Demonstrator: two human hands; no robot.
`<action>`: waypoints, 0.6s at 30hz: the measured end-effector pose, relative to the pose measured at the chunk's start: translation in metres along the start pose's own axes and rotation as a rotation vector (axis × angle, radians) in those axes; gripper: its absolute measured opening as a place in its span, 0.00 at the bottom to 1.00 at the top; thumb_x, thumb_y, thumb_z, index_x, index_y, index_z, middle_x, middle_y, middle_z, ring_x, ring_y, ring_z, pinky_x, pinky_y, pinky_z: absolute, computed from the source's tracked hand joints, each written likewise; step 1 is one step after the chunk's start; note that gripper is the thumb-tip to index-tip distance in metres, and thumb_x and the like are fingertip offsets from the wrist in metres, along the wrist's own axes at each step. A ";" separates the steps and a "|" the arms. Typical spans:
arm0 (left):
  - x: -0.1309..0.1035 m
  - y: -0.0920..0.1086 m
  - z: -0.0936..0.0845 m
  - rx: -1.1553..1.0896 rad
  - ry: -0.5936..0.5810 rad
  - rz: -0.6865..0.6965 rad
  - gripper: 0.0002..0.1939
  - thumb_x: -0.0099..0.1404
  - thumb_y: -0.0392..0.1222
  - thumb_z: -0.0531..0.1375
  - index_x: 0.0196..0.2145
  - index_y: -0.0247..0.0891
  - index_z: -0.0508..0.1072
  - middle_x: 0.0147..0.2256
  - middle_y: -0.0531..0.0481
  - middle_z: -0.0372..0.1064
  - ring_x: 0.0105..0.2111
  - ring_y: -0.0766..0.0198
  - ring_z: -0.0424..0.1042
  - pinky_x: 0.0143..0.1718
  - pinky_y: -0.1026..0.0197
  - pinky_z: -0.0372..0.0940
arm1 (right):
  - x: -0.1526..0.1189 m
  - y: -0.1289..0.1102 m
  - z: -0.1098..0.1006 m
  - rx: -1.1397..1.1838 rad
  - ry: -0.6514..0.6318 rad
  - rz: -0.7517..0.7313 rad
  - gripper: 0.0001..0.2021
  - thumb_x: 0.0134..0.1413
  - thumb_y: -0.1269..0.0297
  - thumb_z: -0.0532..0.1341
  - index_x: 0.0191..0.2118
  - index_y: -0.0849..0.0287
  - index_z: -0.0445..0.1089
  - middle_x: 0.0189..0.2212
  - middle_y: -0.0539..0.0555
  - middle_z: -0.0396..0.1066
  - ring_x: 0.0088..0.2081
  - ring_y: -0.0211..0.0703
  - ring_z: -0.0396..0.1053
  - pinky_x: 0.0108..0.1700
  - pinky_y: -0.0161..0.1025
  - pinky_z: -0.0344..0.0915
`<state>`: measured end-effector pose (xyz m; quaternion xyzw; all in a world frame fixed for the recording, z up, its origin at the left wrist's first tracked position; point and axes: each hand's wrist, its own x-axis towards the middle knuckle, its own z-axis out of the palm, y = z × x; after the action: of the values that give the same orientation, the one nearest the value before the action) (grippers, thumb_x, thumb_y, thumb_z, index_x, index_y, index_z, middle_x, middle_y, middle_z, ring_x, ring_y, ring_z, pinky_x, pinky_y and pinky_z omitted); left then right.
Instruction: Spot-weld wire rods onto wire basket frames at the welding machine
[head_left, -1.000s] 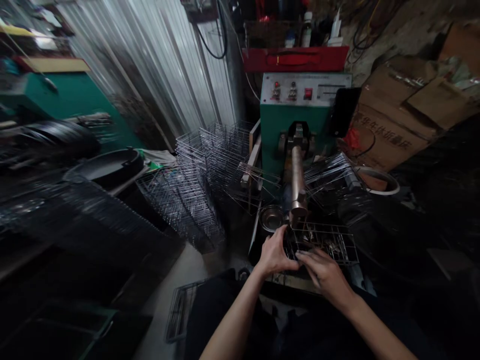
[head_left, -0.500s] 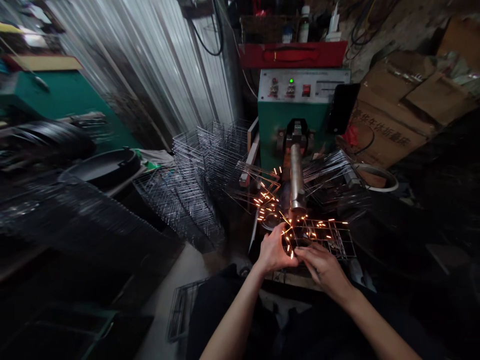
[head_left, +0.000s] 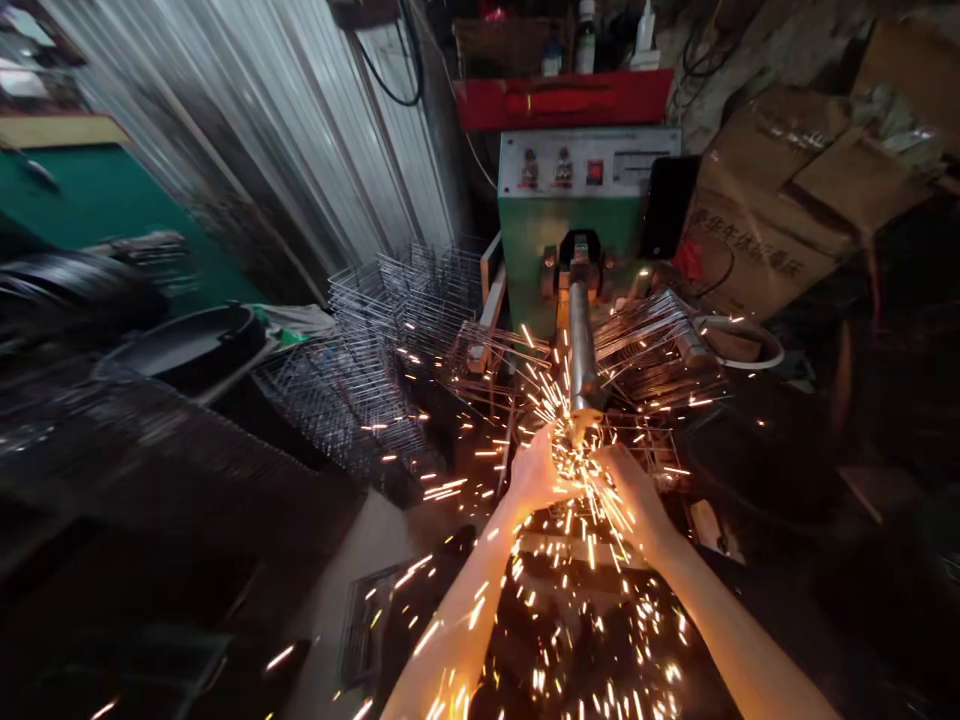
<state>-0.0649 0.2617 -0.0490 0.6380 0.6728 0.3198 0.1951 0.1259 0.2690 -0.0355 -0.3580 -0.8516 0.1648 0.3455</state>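
Note:
A spot welder (head_left: 480, 345) is not where my hands work; its green body (head_left: 525, 230) stands ahead, with a thick metal arm (head_left: 581, 340) reaching toward me. At the tip of that arm, bright sparks burst out. Just below the tip, my left hand (head_left: 534, 472) is closed on the left part of a wire grid (head_left: 664, 448). My right hand (head_left: 628, 488) grips the same grid from the right, close to the left one. Sparks and glare cover most of the fingertips and the wires between them.
Stacked wire grids (head_left: 367, 390) stand left of the machine. More bent wire pieces (head_left: 652, 345) lie right of the arm. A round basin (head_left: 187, 350), a pale bucket (head_left: 750, 345) and a cardboard box (head_left: 757, 220) are around. A phone (head_left: 667, 207) leans on the machine.
The few sparks have grown into a large shower over both forearms. The green light on the panel has gone out. My hands stay at the arm's tip, and the view has shifted slightly.

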 end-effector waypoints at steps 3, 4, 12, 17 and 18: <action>-0.002 -0.003 0.002 -0.002 -0.004 0.062 0.54 0.43 0.51 0.71 0.65 0.41 0.54 0.61 0.40 0.64 0.57 0.41 0.67 0.58 0.43 0.62 | -0.001 -0.003 -0.001 -0.004 0.021 0.024 0.09 0.66 0.66 0.53 0.50 0.58 0.63 0.45 0.60 0.67 0.44 0.54 0.71 0.45 0.52 0.72; -0.002 -0.005 0.002 -0.013 0.003 0.073 0.54 0.43 0.50 0.71 0.65 0.41 0.55 0.60 0.40 0.64 0.57 0.41 0.67 0.58 0.43 0.63 | 0.000 -0.004 -0.001 -0.011 0.028 0.032 0.09 0.66 0.65 0.53 0.49 0.57 0.63 0.44 0.60 0.67 0.44 0.54 0.71 0.45 0.51 0.72; 0.003 -0.010 0.008 -0.290 -0.071 0.029 0.53 0.41 0.44 0.72 0.64 0.42 0.57 0.55 0.46 0.70 0.53 0.48 0.72 0.56 0.50 0.66 | 0.004 -0.016 -0.004 -0.108 0.009 0.069 0.10 0.65 0.66 0.53 0.50 0.58 0.61 0.45 0.62 0.67 0.41 0.54 0.72 0.40 0.50 0.73; 0.003 -0.011 0.007 -0.231 -0.019 0.067 0.55 0.39 0.47 0.73 0.64 0.43 0.57 0.59 0.44 0.66 0.57 0.46 0.68 0.59 0.47 0.64 | 0.005 -0.010 -0.002 -0.083 0.025 0.072 0.10 0.64 0.65 0.55 0.50 0.57 0.61 0.42 0.61 0.67 0.41 0.55 0.72 0.41 0.50 0.73; 0.003 -0.011 0.006 -0.221 -0.024 0.062 0.55 0.39 0.46 0.73 0.64 0.43 0.57 0.59 0.43 0.65 0.58 0.45 0.68 0.59 0.46 0.64 | 0.005 -0.008 -0.002 -0.082 0.039 0.077 0.10 0.64 0.65 0.55 0.49 0.57 0.61 0.41 0.61 0.67 0.41 0.55 0.72 0.40 0.50 0.73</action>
<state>-0.0693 0.2664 -0.0598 0.6367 0.6111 0.3904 0.2622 0.1202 0.2670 -0.0274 -0.4073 -0.8364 0.1360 0.3407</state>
